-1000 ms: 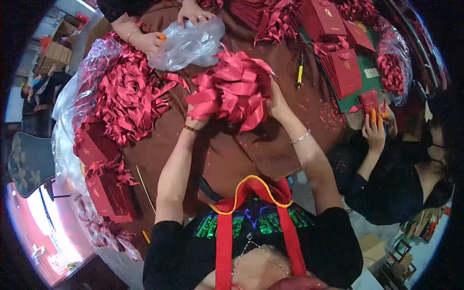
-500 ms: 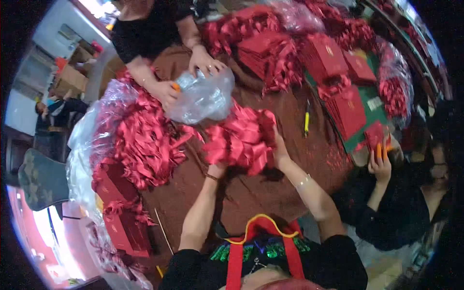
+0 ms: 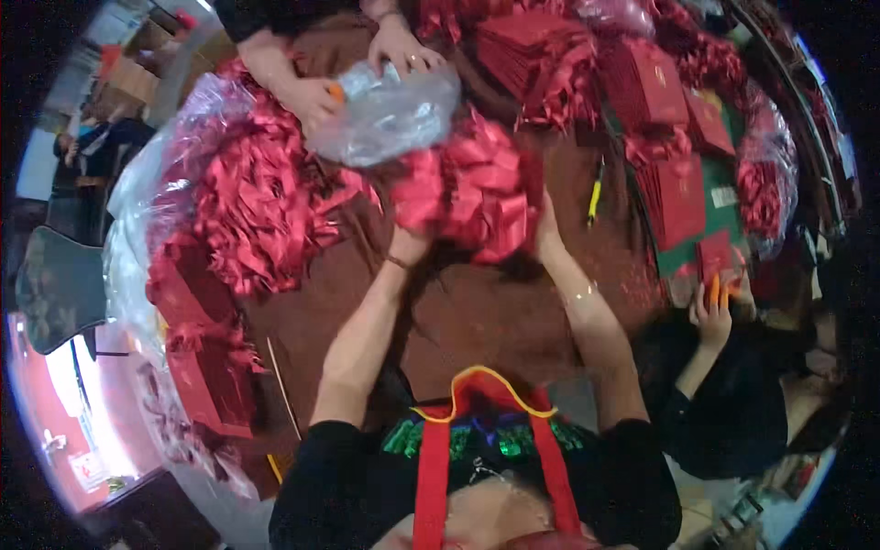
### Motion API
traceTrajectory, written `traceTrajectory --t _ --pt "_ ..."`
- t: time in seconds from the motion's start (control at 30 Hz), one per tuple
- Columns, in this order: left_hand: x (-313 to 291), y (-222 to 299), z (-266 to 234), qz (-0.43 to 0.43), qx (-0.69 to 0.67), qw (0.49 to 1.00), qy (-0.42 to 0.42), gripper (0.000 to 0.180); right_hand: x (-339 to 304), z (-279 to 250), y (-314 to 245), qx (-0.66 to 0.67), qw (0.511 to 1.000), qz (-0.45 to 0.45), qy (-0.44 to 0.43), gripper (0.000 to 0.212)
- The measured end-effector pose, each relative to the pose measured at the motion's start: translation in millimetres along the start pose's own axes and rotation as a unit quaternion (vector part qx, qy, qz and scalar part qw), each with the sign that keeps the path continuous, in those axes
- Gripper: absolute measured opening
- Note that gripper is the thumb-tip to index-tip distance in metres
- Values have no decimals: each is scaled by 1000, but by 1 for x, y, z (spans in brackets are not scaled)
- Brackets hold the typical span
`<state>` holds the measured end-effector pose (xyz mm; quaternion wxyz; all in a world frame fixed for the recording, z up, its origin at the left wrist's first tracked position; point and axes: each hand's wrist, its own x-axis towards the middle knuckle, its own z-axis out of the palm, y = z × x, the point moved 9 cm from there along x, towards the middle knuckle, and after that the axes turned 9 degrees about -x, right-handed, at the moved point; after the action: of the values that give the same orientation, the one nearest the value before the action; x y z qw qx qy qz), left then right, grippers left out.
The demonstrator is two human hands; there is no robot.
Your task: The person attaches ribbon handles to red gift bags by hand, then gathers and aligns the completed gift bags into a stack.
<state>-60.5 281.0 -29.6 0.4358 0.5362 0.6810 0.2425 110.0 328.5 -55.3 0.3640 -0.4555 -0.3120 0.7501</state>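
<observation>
A big bundle of glossy red ribbons [image 3: 490, 188] is between my two hands, raised over the brown-covered table. My left hand [image 3: 412, 242] is closed on its near left side, fingers mostly hidden by the ribbons. My right hand [image 3: 546, 225] presses on its right side. Just beyond the bundle, a clear plastic bag [image 3: 390, 115] is in the hands of a person across the table, whose left-side hand [image 3: 316, 103] also has something orange by it. The far edge of the bundle meets or overlaps the bag; I cannot tell which.
A heap of red ribbons [image 3: 257, 211] lies at left, above stacked red paper bags [image 3: 211, 385]. At right, more red bags [image 3: 674, 202] rest on a green board [image 3: 724, 215]. A yellow pen [image 3: 595, 200] lies nearby. Another person's hand [image 3: 713, 316] holds an orange-handled tool.
The view has shifted, so the table's things sit higher in the picture. My hands with the ribbon bundle have moved slightly farther from my body, still close to the bag.
</observation>
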Motion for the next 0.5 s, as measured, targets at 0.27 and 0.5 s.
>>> traceTrajectory --t 0.27,0.5 --pt "-18 88 -27 140 -100 985 23 42 -31 -7 11 0 998 -54 18 34" --pt "-37 77 -18 165 -209 963 -32 50 -64 19 22 -4 988 -149 -42 25"
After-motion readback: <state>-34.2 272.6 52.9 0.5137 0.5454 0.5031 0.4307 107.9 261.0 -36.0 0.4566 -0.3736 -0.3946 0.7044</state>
